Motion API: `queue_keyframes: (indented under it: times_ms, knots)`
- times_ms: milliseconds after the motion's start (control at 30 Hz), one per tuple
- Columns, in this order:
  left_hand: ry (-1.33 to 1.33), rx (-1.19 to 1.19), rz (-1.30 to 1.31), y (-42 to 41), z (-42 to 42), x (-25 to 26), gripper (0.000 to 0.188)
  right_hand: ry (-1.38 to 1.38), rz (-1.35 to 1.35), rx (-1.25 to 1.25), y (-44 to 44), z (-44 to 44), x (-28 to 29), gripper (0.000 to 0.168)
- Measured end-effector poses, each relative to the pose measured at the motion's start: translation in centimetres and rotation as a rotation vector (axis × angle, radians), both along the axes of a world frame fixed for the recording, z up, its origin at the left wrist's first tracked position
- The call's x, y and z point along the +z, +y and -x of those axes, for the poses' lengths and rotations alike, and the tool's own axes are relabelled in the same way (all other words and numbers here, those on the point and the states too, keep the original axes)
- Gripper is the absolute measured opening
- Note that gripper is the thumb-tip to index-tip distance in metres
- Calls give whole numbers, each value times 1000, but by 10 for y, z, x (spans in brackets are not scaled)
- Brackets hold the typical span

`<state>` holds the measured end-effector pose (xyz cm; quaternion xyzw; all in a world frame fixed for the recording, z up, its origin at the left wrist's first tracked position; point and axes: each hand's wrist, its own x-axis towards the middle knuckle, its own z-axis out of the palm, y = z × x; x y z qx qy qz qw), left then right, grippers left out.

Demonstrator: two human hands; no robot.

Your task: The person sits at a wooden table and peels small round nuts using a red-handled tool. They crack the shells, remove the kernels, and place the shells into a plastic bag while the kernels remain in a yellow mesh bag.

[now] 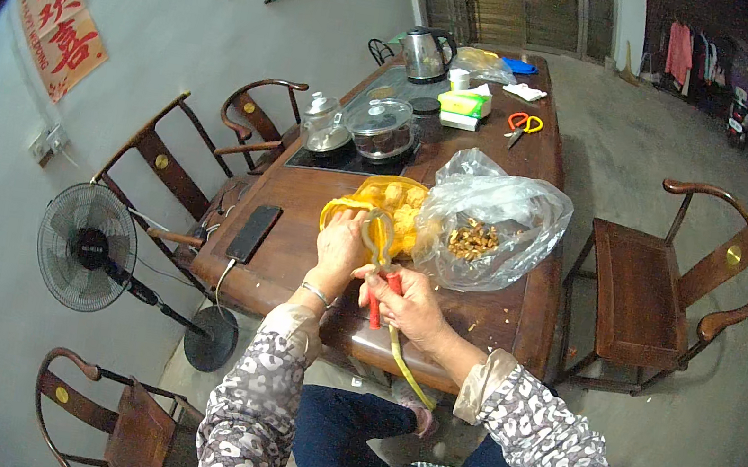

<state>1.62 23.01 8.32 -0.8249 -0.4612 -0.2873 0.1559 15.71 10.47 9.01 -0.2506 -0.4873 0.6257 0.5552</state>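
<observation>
My right hand (408, 308) grips a nutcracker (379, 240) by its red handles, with the rounded metal jaws pointing away from me. My left hand (339, 243) reaches into the mouth of a yellow plastic bag (357, 197) just left of those jaws. Its fingertips are partly hidden there, so I cannot tell whether they hold anything. Whole walnuts (402, 198) fill the yellow bag. Beside it, to the right, lies a clear plastic bag (527, 215) with shelled nut pieces (473, 239). A yellow strap (404, 367) hangs over the table edge below my right hand.
On the wooden table (292, 204) lie a phone (253, 234) with its cable, and red-and-yellow scissors (521, 129). Glass pots (380, 127), a tissue pack (464, 105) and an electric kettle (425, 54) stand farther back. Wooden chairs (638, 292) and a floor fan (89, 247) flank the table.
</observation>
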Motion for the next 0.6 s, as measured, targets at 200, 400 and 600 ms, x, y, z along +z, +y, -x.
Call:
queue_keyframes:
  times_ms: [200,400,600]
  knots:
    - [-163,30,119,12,19,-6,42,-130,-44,-9,2,7,-10,25]
    - [-106,222,213,16,37,-21,27,-58,-96,-93,2,16,-12,33]
    - [-123,155,275,8,34,-14,25,-141,-86,-70,6,13,-17,32]
